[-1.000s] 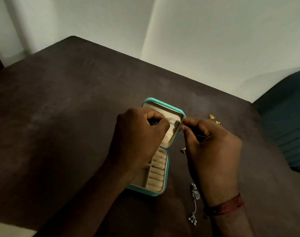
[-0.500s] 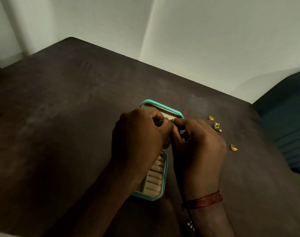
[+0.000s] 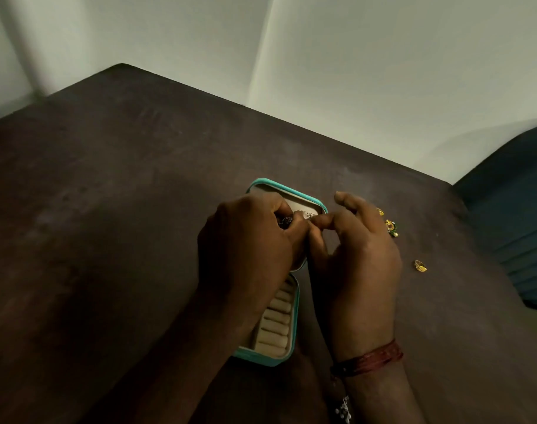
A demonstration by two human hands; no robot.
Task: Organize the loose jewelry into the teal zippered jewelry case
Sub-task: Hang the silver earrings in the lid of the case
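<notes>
The teal jewelry case (image 3: 293,327) lay open near the middle of a dark brown worktop (image 3: 108,224), its lid (image 3: 304,197) tilted up at the far side and cream ring rolls (image 3: 274,324) visible in the base. Over the lid, the left hand (image 3: 248,249) had its fingers curled shut on a thin silver chain (image 3: 305,213); the right hand (image 3: 357,258) pinched the same chain between thumb and forefinger, its other fingers spread. A red thread band (image 3: 369,359) circled the right wrist. Three small gold pieces (image 3: 392,227) lay loose on the worktop right of the hands, and a silver beaded piece (image 3: 343,410) near the bottom edge. Plain pale walls (image 3: 383,71) met behind the worktop; a dark blue chair (image 3: 515,209) stood at right. No writing was legible.
</notes>
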